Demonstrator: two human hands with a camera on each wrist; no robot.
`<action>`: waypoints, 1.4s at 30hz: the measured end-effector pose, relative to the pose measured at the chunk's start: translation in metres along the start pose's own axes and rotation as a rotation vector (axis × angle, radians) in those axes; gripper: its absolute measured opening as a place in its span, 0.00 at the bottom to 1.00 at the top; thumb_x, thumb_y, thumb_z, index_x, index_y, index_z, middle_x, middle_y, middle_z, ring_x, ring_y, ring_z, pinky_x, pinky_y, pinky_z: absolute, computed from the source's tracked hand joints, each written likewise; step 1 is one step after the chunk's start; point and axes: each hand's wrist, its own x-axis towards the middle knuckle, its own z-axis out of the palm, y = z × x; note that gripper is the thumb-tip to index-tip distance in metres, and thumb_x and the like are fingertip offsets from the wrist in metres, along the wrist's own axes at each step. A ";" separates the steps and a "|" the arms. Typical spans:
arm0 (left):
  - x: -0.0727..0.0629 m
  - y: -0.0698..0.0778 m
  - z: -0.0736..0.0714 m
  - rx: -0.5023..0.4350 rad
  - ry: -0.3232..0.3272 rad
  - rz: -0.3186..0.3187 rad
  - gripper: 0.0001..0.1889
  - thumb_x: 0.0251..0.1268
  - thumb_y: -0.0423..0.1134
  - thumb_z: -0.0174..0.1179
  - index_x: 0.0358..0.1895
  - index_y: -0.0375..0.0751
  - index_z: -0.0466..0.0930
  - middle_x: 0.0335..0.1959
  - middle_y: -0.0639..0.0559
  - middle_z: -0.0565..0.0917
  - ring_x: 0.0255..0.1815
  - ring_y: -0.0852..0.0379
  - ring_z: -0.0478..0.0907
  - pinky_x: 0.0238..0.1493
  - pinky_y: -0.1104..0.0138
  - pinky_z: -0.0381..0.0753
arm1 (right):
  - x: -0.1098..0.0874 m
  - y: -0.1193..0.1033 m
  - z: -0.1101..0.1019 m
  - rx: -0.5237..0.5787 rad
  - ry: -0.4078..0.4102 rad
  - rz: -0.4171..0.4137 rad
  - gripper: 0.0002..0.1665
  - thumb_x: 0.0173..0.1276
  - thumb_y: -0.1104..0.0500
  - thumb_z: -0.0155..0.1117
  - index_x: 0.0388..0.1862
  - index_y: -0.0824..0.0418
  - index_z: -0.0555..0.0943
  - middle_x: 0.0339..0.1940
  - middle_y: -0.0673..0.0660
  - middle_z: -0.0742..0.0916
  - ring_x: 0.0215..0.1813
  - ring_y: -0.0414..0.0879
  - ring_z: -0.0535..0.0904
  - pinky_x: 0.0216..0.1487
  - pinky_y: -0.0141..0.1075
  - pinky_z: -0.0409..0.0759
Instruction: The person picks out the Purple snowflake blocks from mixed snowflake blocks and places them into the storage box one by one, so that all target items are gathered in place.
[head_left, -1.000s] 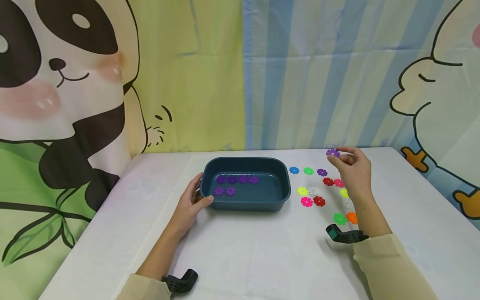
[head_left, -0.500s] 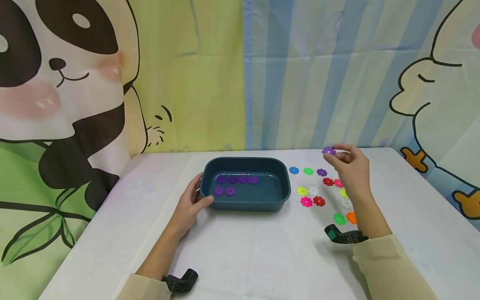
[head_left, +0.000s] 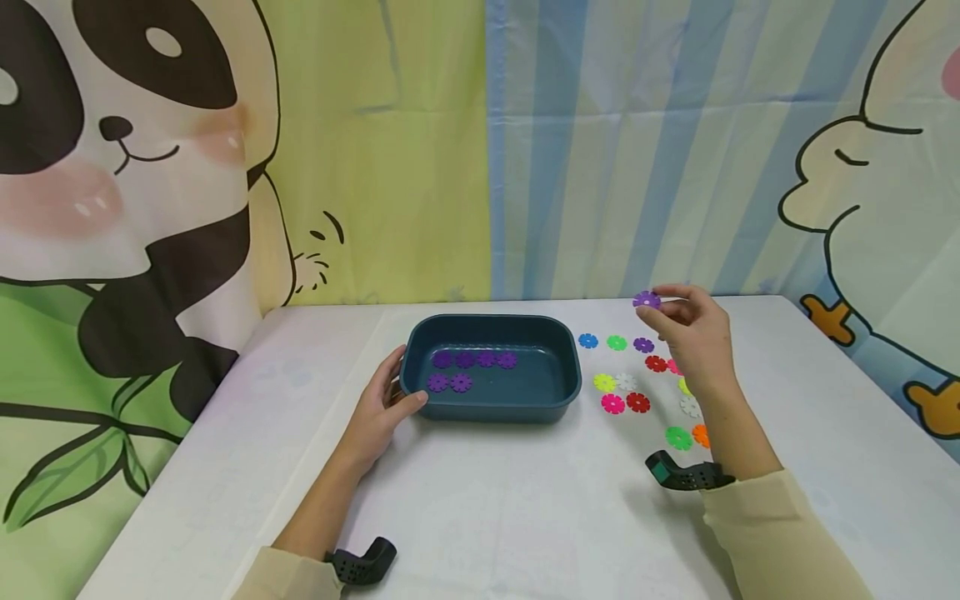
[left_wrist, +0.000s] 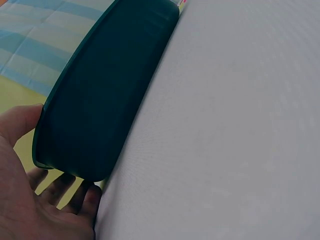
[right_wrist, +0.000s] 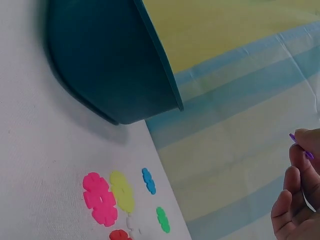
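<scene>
A dark teal plastic tray (head_left: pixel 491 412) stands on the table, several purple snowflake discs (head_left: pixel 461 382) lying flat in its left half. At the tray's left end, my left hand (head_left: pixel 378 414) grips it, thumb on the rim and fingers around the corner; the left wrist view shows the same thumb (left_wrist: pixel 22 120) at the rim. Up in the air near the table's far edge, my right hand (head_left: pixel 697 337) pinches one purple snowflake disc (head_left: pixel 646 300) between thumb and fingers. In the right wrist view that disc (right_wrist: pixel 294 138) appears edge-on.
Right of the tray lie several loose snowflake discs: blue (head_left: pixel 588 341), green (head_left: pixel 679 438), red (head_left: pixel 638 402), pink (head_left: pixel 612 403), yellow (head_left: pixel 604 383) and another purple one (head_left: pixel 643 344). My right forearm partly covers some. A printed curtain (head_left: pixel 600 167) hangs behind the white table (head_left: pixel 517 517).
My right hand has moved left and slightly up, bringing the pinched purple snowflake disc along. The left hand and the tray have stayed in place.
</scene>
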 end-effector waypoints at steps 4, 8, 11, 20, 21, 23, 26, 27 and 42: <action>0.000 0.000 0.000 0.001 0.002 -0.003 0.43 0.70 0.38 0.63 0.84 0.52 0.51 0.82 0.44 0.61 0.79 0.43 0.64 0.65 0.79 0.66 | -0.001 -0.002 0.002 0.010 -0.021 -0.023 0.31 0.72 0.45 0.69 0.67 0.57 0.76 0.38 0.42 0.82 0.43 0.40 0.77 0.42 0.21 0.79; 0.000 0.001 0.000 0.005 0.005 -0.005 0.43 0.71 0.37 0.62 0.84 0.52 0.51 0.82 0.44 0.61 0.79 0.43 0.64 0.73 0.67 0.66 | -0.002 -0.004 0.005 0.015 -0.037 -0.034 0.31 0.72 0.45 0.69 0.67 0.58 0.76 0.38 0.43 0.82 0.43 0.40 0.78 0.42 0.21 0.80; 0.000 0.001 0.000 0.002 0.004 -0.001 0.43 0.71 0.37 0.62 0.84 0.51 0.50 0.82 0.43 0.61 0.79 0.43 0.64 0.77 0.55 0.63 | -0.003 -0.005 0.006 0.012 -0.045 -0.042 0.30 0.72 0.46 0.70 0.67 0.58 0.76 0.38 0.43 0.82 0.42 0.41 0.78 0.42 0.23 0.81; 0.001 -0.001 0.000 -0.009 0.007 0.009 0.42 0.71 0.36 0.62 0.84 0.50 0.51 0.82 0.42 0.61 0.80 0.41 0.63 0.79 0.47 0.59 | -0.005 -0.010 0.010 -0.003 -0.067 -0.069 0.31 0.72 0.45 0.69 0.66 0.58 0.77 0.38 0.43 0.83 0.43 0.43 0.79 0.40 0.23 0.81; 0.001 -0.001 0.000 -0.008 0.008 0.009 0.42 0.71 0.36 0.62 0.84 0.50 0.51 0.82 0.42 0.61 0.80 0.41 0.63 0.79 0.47 0.59 | -0.005 -0.011 0.011 -0.003 -0.071 -0.069 0.31 0.72 0.44 0.69 0.66 0.58 0.77 0.38 0.43 0.83 0.43 0.43 0.79 0.40 0.23 0.81; 0.001 -0.001 0.000 -0.008 0.007 0.010 0.42 0.71 0.36 0.62 0.84 0.50 0.51 0.82 0.42 0.61 0.80 0.41 0.63 0.79 0.47 0.59 | -0.005 -0.012 0.012 0.000 -0.081 -0.068 0.31 0.71 0.44 0.70 0.66 0.58 0.77 0.38 0.43 0.83 0.43 0.43 0.80 0.39 0.24 0.81; 0.000 -0.001 0.000 -0.009 0.005 0.010 0.42 0.71 0.36 0.62 0.84 0.50 0.51 0.82 0.42 0.60 0.80 0.41 0.63 0.79 0.47 0.59 | -0.007 -0.014 0.013 0.003 -0.092 -0.069 0.31 0.70 0.44 0.71 0.66 0.57 0.77 0.37 0.42 0.84 0.43 0.43 0.81 0.37 0.26 0.82; 0.000 -0.001 0.000 -0.010 0.004 0.011 0.43 0.70 0.37 0.62 0.84 0.50 0.50 0.82 0.42 0.60 0.80 0.41 0.63 0.79 0.47 0.59 | -0.007 -0.015 0.014 0.004 -0.096 -0.071 0.31 0.70 0.44 0.71 0.66 0.57 0.77 0.37 0.42 0.84 0.42 0.43 0.81 0.37 0.26 0.82; 0.000 0.001 0.001 -0.011 0.003 0.008 0.43 0.70 0.37 0.62 0.84 0.50 0.50 0.82 0.42 0.60 0.80 0.41 0.62 0.79 0.47 0.58 | -0.012 -0.024 0.029 -0.020 -0.140 -0.116 0.28 0.70 0.46 0.72 0.64 0.58 0.79 0.39 0.48 0.87 0.44 0.42 0.82 0.41 0.26 0.82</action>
